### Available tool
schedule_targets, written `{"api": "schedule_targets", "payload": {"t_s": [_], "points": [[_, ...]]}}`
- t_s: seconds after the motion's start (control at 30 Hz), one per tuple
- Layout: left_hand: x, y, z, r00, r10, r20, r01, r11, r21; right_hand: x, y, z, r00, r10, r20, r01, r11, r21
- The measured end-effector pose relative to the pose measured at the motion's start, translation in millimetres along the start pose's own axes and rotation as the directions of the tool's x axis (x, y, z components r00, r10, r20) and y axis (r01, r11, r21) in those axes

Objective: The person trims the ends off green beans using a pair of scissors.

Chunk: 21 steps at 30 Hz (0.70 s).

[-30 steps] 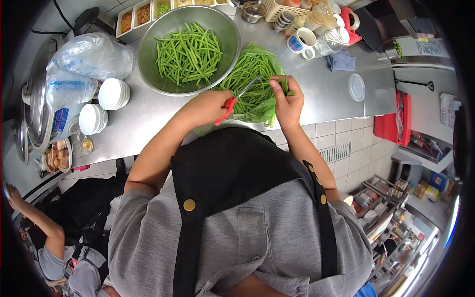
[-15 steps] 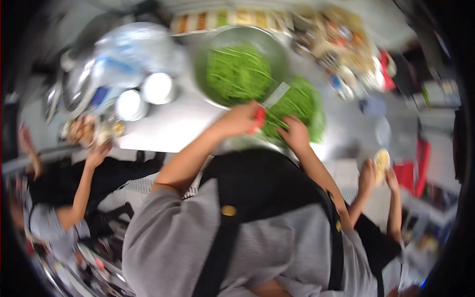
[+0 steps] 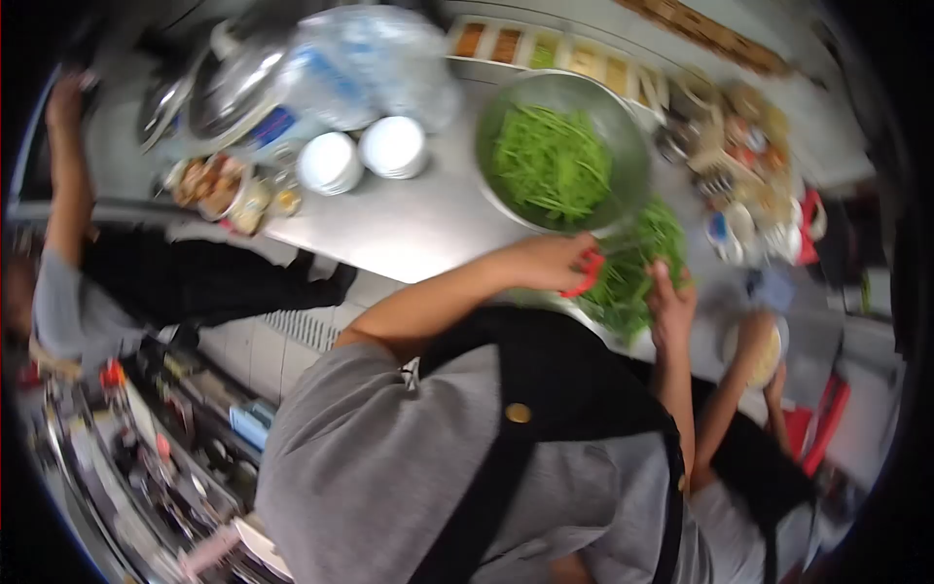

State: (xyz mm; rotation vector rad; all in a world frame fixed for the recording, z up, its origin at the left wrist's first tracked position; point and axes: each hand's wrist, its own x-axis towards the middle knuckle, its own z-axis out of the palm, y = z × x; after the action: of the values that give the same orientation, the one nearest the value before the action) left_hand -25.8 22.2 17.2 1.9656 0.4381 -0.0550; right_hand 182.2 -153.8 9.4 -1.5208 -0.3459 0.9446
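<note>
So in the head view, the left hand [image 3: 556, 262] is curled closed around the red-handled scissors [image 3: 586, 274], just below the wide, round stainless steel bowl [image 3: 630, 136]. Blades are too blurry to tell if they're open or shut.

The right hand [image 3: 671, 304] is partly curled with the thumb up, over the right side of the loose pile of long green beans [image 3: 623, 292] right of centre. Can't tell if it's actually pinching a bean, way too much blur there. That pile sits on the shiny metal counter [image 3: 443, 219], and there's another heap of green beans [image 3: 552, 161] inside the bowl.

Left of the bowl you've got two stacks of round white containers [image 3: 331, 163], with puffy clear plastic bags [image 3: 375, 68] above them. A row of rectangular white food tubs [image 3: 545, 51] runs along the top. Lower right, another person's hands [image 3: 764, 341] are at a round container of pale yellow food [image 3: 766, 360].
</note>
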Motion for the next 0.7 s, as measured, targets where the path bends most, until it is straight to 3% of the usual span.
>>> {"api": "schedule_targets", "payload": {"t_s": [0.07,0.2,0.27,0.4,0.57,0.7], "points": [[-0.9,2.1,0.6,0.999,0.000,0.052,0.000,1.000,-0.001,-10.5,-17.1,7.8,1.000,-0.015,-0.010,0.013,0.986,-0.168],[-1.5,30.4,-6.2,0.983,-0.023,0.180,0.024,1.000,-0.002,-15.3,-4.0,8.5,0.992,-0.126,-0.030,0.116,0.969,-0.217],[-2.5,37.4,-2.8,0.969,-0.171,0.178,0.141,0.976,0.168,-19.5,-3.5,5.2,0.996,-0.091,-0.014,0.087,0.977,-0.195],[5.6,23.6,5.5,0.974,-0.123,0.192,0.114,0.992,0.057,-21.5,6.1,-4.9,0.994,-0.098,0.048,0.106,0.974,-0.202],[14.7,27.4,9.8,0.977,-0.116,0.179,0.093,0.987,0.130,-26.9,14.6,-6.9,0.994,-0.096,0.044,0.104,0.957,-0.271],[22.1,13.5,18.4,0.975,-0.082,0.208,0.088,0.996,-0.023,-20.8,27.7,-14.3,0.993,-0.099,0.063,0.115,0.929,-0.351]]}}
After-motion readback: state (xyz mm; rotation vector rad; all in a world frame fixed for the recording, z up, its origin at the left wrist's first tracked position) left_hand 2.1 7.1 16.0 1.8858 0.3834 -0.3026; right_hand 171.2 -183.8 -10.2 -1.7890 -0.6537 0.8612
